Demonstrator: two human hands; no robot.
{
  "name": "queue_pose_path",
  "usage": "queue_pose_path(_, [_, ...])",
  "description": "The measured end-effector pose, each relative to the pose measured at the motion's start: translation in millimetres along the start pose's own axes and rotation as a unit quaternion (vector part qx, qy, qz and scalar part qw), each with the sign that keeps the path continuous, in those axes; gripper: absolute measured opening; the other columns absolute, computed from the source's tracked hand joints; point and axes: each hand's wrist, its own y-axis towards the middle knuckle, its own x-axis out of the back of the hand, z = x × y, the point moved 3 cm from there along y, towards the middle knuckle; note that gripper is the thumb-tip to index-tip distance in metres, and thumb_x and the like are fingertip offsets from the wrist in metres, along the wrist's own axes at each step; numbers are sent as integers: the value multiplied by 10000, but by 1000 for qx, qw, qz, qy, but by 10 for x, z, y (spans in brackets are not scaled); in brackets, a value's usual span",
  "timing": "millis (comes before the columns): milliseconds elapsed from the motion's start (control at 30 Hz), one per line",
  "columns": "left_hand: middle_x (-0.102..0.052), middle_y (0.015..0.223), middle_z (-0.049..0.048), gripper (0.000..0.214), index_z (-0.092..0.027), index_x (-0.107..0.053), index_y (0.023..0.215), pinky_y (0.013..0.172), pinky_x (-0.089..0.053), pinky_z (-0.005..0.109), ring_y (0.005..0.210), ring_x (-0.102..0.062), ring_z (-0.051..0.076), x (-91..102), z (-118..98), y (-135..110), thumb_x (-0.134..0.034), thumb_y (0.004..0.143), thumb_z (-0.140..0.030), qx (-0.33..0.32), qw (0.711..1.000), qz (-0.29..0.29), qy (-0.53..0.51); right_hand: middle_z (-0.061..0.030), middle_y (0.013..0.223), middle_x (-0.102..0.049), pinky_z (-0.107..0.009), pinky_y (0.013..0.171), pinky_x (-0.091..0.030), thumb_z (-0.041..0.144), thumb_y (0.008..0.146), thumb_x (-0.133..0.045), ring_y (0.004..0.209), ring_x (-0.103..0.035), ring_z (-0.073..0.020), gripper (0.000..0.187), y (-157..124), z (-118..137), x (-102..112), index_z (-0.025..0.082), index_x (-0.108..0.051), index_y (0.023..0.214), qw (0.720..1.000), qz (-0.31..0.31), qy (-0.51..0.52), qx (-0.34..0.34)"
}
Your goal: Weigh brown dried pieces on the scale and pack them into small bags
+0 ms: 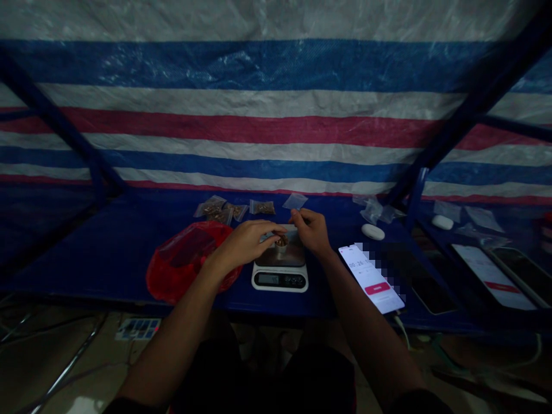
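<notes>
Head cam: small cup (280, 249) w/ brown bits (282, 241) on scale (280, 280). L hand (246, 239) fingers at cup top, grip unclear; R hand (314, 232) nearby, apart from L, curled, can't tell if holding. Red bag (170, 279) L of scale, filled baggies (263, 207) behind.

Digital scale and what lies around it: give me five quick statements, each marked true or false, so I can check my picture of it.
1. A small cup of brown pieces stands on the digital scale. True.
2. The left hand is nearer the cup than the right hand. True.
3. A red plastic bag and a smartphone lie on opposite sides of the scale. True.
4. The red plastic bag is right of the scale. False: it lies to the left.
5. The smartphone's screen is dark. False: it is lit.
</notes>
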Motion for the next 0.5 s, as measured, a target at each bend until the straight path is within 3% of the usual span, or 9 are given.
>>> queue_pose_path(500, [-771, 1172, 62, 249, -206, -720, 1176, 988, -552, 359, 1095, -716, 185, 33, -17, -59, -536, 1009, -195, 18, 999, -32, -39, -12, 580, -588, -294, 575, -380, 436, 970, -568, 575, -537, -154, 454, -6, -29, -12, 176, -694, 619, 1000, 1, -12, -2])
